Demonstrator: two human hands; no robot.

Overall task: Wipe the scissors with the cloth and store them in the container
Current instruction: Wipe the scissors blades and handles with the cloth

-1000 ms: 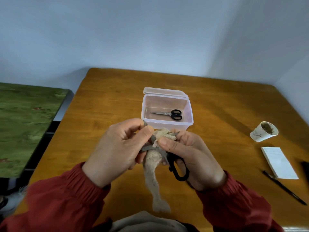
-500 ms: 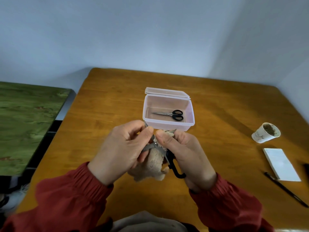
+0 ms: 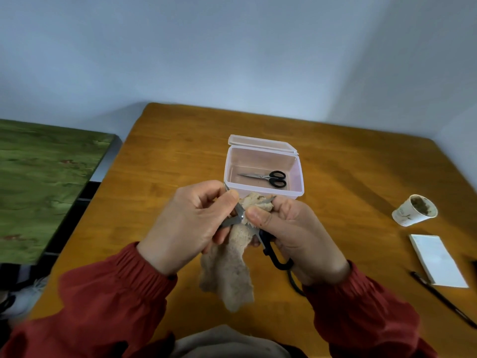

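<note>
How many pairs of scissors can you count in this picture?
2. The first scissors lie in the open container. The second scissors are held by the left hand and right hand, against the cloth. None else shows; the hands could hide more.

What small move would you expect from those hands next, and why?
Probably slide the cloth along the blade toward its tip. The right hand pinches the cloth against the open scissors, the left hand pinches the other blade, so wiping looks under way. Storing comes later; the open container already holds another pair.
</note>
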